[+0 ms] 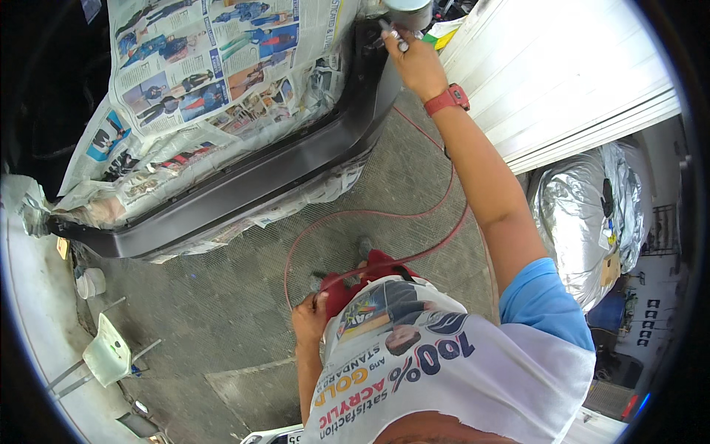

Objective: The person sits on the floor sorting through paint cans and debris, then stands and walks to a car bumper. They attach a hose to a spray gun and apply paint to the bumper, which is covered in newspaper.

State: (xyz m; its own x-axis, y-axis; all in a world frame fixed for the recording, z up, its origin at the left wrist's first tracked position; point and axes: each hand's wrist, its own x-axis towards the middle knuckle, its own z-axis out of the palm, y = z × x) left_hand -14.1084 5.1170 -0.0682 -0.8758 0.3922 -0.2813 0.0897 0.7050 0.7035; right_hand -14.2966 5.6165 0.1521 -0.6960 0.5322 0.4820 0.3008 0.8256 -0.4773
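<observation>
My right hand [418, 65], a red watch on its wrist, reaches far forward with its fingers wrapped round a spray gun [385, 27]. The gun's grey paint cup [409, 6] is cut off by the upper edge. Right by the gun is the end of a dark, satin car bumper [244, 189], which runs down to the left. Newspaper sheets [214, 66] cover the area above the bumper, and more paper hangs along its lower edge. Low by my waist, my left hand [309, 320] is closed on a red air hose [362, 272].
The hose loops over the grey textured floor [214, 311]. A white ribbed panel [562, 74] stands to the right, with a silver-covered bulky shape [573, 214] beyond it. On the left are a pale chair [108, 351] and a white bucket [90, 283] by the wall.
</observation>
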